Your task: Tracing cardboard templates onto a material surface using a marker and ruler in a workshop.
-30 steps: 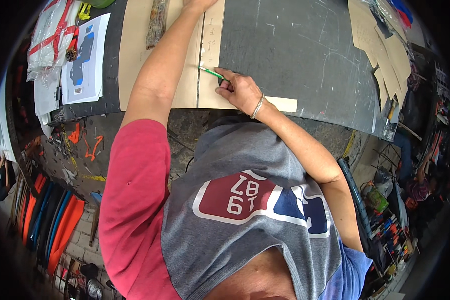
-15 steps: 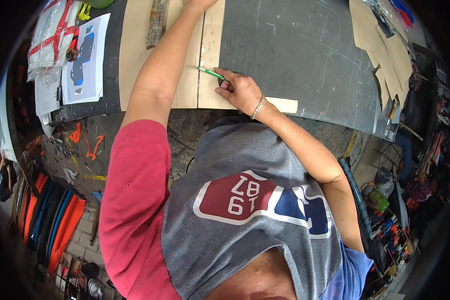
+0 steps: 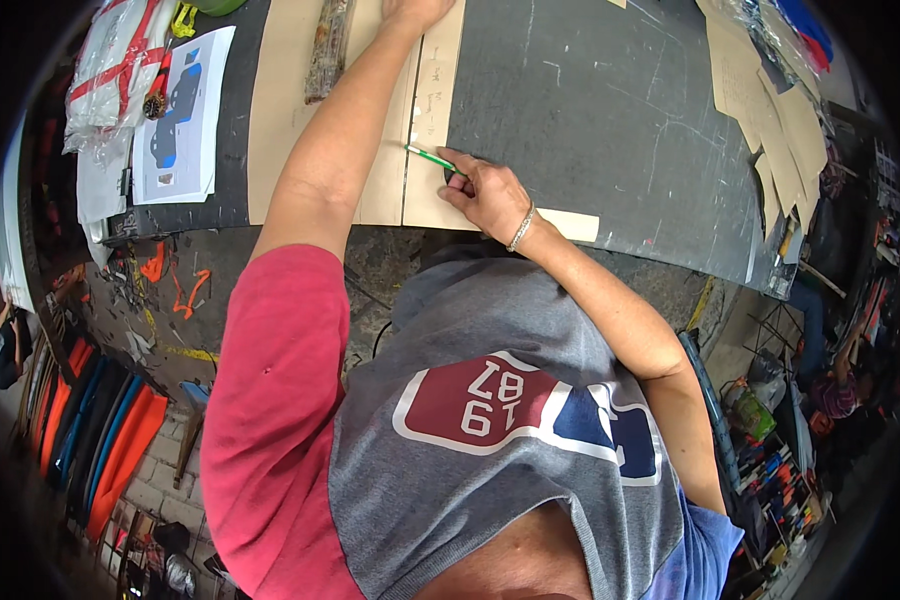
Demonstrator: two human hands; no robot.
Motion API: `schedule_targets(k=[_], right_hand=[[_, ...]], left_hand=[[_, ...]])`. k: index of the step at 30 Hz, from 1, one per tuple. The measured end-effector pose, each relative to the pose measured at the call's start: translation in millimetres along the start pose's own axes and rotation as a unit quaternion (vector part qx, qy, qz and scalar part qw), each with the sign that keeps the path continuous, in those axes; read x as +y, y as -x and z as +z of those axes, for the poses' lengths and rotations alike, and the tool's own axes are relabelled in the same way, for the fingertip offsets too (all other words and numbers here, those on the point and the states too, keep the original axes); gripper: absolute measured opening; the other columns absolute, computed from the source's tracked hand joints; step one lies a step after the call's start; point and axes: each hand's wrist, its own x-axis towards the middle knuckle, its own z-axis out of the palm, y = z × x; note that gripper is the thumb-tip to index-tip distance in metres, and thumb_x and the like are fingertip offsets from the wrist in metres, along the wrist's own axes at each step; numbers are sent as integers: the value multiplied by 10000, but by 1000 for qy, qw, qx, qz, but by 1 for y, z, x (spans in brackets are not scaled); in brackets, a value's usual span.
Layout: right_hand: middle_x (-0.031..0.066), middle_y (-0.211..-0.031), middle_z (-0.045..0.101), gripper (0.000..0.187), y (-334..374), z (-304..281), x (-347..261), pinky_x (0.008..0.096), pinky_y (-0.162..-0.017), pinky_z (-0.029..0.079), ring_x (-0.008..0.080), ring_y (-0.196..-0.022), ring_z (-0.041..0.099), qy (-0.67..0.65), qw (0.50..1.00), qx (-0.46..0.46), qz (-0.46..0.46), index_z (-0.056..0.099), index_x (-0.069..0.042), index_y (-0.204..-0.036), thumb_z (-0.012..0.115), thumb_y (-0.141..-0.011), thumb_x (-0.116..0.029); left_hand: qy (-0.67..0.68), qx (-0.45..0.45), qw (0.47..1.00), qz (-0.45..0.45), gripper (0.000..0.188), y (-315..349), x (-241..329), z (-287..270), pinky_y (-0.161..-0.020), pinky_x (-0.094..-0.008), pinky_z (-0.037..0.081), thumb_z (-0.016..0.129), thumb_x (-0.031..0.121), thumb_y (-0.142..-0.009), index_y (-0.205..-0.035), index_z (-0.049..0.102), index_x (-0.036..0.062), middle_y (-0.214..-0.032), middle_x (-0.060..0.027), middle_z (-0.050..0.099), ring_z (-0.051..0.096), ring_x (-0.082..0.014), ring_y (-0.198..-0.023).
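Two bare hands are seen over a dark desk (image 3: 590, 120). By the right hand (image 3: 492, 198), a green pencil (image 3: 435, 160) is pinched between thumb and fingers, its white end directed leftward and placed at a straight dark line; whether the surface is touched cannot be told. The left hand (image 3: 418, 10) is partly cut off by the upper edge, so whether anything is gripped by it cannot be told. A large brown sheet (image 3: 280, 150) is crossed by the left forearm; just right of it, beyond the dark line, a narrow brown strip (image 3: 438, 110) bearing handwriting is laid. A chain bracelet (image 3: 520, 229) is worn on the right wrist. Left of the forearm, a long mottled bar (image 3: 328, 50) is rested on the large sheet. Farther left, a printed white page (image 3: 180, 120) is placed beside a red-taped plastic package (image 3: 120, 70). Near the desk's right end, brown cut-outs (image 3: 770, 130) are piled, overlapping.
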Motion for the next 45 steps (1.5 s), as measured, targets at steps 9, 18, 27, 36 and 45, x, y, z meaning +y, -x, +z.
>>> schedule_targets(k=[9, 18, 27, 36, 45], right_hand=[[93, -775, 663, 527, 1, 0, 2, 341, -663, 538, 201, -652, 635, -1, 1000, -2, 0, 591, -51, -1353, 742, -850, -90], [123, -802, 680, 528, 0, -5, -2, 359, -692, 543, 239, -685, 664, 9, 1000, -22, -2, 586, -39, -1351, 733, -849, -108], [167, -869, 675, 493, -3, -7, -3, 402, -728, 549, 303, -754, 678, 18, 999, -17, -33, 597, -38, -1324, 698, -844, -87], [171, -911, 691, 465, -5, -13, -1, 412, -791, 555, 321, -825, 688, 33, 999, -31, -25, 616, -47, -1305, 686, -847, -93], [212, -1024, 698, 339, -13, -21, 22, 461, -875, 528, 401, -955, 665, -93, 991, -6, -96, 634, -68, -1261, 600, -942, -175]], left_hand=[[10, -191, 978, -87, 399, -6, 7, -8, -1115, -489, 312, 681, 399, -892, -1153, 669, 98, -1232, -107, 610, 483, -311, -1270], [-57, -311, 925, 210, 1157, -10, -12, -77, -1180, -491, 318, 908, 469, -609, -1543, 320, 124, -1617, -132, 273, 264, -405, -1474], [-188, -291, 925, 154, 896, -2, 14, -56, -1028, -413, 481, 920, 161, -572, -1373, 526, 84, -1351, -72, 547, 533, -282, -1263], [-239, -364, 888, 146, 1169, 18, 35, -63, -1105, -480, 413, 957, 206, -506, -1476, 340, -5, -1510, -153, 421, 437, -338, -1382], [-323, -390, 850, 146, 1453, 15, 17, -39, -1193, -530, 281, 991, 318, -417, -1543, 153, -58, -1634, -223, 164, 185, -352, -1519]])
